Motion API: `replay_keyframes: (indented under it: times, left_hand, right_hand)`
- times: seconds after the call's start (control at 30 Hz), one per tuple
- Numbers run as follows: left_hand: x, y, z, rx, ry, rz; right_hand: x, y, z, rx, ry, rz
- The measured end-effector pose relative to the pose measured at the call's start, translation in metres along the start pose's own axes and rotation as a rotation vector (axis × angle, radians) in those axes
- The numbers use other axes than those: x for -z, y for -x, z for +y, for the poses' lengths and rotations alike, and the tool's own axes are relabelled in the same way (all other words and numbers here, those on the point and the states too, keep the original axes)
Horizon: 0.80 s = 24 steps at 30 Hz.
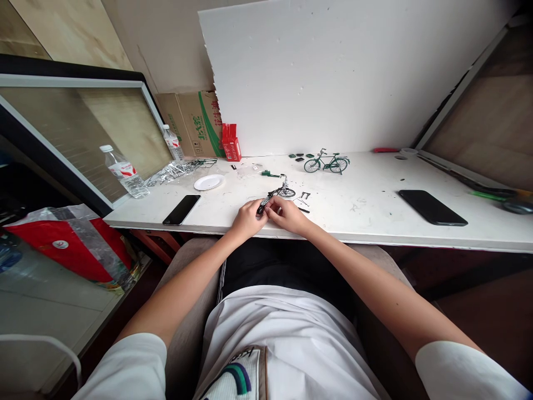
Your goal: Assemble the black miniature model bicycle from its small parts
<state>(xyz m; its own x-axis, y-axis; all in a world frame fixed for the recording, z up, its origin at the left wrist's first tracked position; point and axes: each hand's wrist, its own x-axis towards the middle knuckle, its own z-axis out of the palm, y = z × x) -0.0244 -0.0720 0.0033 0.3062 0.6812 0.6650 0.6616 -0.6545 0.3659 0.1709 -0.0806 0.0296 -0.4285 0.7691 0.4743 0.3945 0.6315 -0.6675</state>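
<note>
Near the table's front edge, my left hand (249, 218) is closed on the near end of a small black model bicycle part (260, 209). My right hand (287, 214) meets it there, its fingers pinched at the same part; whether they grip it or something smaller is hidden. A spoked wheel (287, 192) and thin dark rods reach away from the fingers over the white table. Just beyond lies a green piece (270, 174). Small black parts (305, 195) are to the right of the wheel. Further back stands a green model bicycle (327, 163).
A phone (182, 210) lies left, another black phone (433, 208) right. Behind the left one are a white plate (209, 182), clear bottles (125, 173), plastic wrapping (175, 171), a red box (231, 142) and a carton (191, 123). A white board (333, 78) stands at the back.
</note>
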Motion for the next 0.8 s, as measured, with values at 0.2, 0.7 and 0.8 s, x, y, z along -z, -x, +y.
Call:
replay_keyframes:
  times: [0.2,0.7,0.8]
  left_hand:
    - [-0.0001,0.0,0.0,-0.002,-0.005,-0.003]
    - [0.0007,-0.0002,0.0012,-0.001,-0.011,-0.002]
    - [0.0006,-0.0001,0.0011,0.0,-0.008,-0.006]
  right_hand:
    - [0.0002,0.0002,-0.0013,0.002,0.0,0.001]
    - [-0.0001,0.0003,0.0001,0.003,0.001,0.001]
    - [-0.0002,0.0002,0.0,0.005,0.004,0.005]
